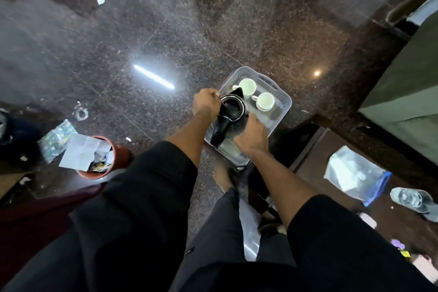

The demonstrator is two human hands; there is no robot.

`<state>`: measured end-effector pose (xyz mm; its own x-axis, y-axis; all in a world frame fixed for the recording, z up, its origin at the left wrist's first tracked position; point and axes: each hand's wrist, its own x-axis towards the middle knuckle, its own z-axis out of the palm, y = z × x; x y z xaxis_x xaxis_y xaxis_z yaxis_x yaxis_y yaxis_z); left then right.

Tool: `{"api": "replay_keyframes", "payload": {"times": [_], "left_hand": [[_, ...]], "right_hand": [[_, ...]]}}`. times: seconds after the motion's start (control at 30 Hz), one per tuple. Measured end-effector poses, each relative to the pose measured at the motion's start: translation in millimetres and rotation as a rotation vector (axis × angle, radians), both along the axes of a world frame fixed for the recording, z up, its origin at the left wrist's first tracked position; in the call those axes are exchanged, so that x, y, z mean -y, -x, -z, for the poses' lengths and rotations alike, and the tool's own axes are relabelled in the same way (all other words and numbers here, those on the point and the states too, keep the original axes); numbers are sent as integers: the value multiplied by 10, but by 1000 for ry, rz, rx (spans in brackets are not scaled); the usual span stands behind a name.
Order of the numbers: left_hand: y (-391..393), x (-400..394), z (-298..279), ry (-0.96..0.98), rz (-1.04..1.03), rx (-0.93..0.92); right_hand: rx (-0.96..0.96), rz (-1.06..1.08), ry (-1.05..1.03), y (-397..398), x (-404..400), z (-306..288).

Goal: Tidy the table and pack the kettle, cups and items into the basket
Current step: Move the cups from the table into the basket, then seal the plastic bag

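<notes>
- Step: kettle [231, 108] going into basket [282, 98] beside 2 cups [247, 86].
- L hand [205, 104] clenched at kettle rim; R hand [251, 136] grip unclear, prob. steadying the kettle.
- Next: seat kettle, let go.

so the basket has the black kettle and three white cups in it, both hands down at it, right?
Not quite: the head view shows two white cups, not three. The black kettle sits in the basket with left hand and right hand down at it.

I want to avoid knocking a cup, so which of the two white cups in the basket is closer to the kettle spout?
The far cup, right beside the kettle spout; the other cup sits further right.
</notes>
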<state>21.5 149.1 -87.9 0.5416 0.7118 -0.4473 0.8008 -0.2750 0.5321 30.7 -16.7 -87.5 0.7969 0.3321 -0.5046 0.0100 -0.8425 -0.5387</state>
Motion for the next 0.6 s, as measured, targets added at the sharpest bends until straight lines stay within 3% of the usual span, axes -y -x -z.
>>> {"api": "replay_keyframes", "payload": {"times": [0.17, 0.3, 0.4, 0.47, 0.6], "left_hand": [[274, 95, -23, -17, 47, -18], [432, 110, 82, 101, -146, 49], [597, 140, 203, 141, -258, -11], [668, 181, 312, 270, -416, -28], [709, 331, 398, 629, -669, 111]], "right_hand": [[-156, 150, -37, 302, -189, -22], [-161, 274, -49, 350, -328, 11], [-182, 272, 25, 394, -418, 60], [-157, 266, 81, 434, -455, 82], [-211, 313, 39, 422, -517, 158]]}}
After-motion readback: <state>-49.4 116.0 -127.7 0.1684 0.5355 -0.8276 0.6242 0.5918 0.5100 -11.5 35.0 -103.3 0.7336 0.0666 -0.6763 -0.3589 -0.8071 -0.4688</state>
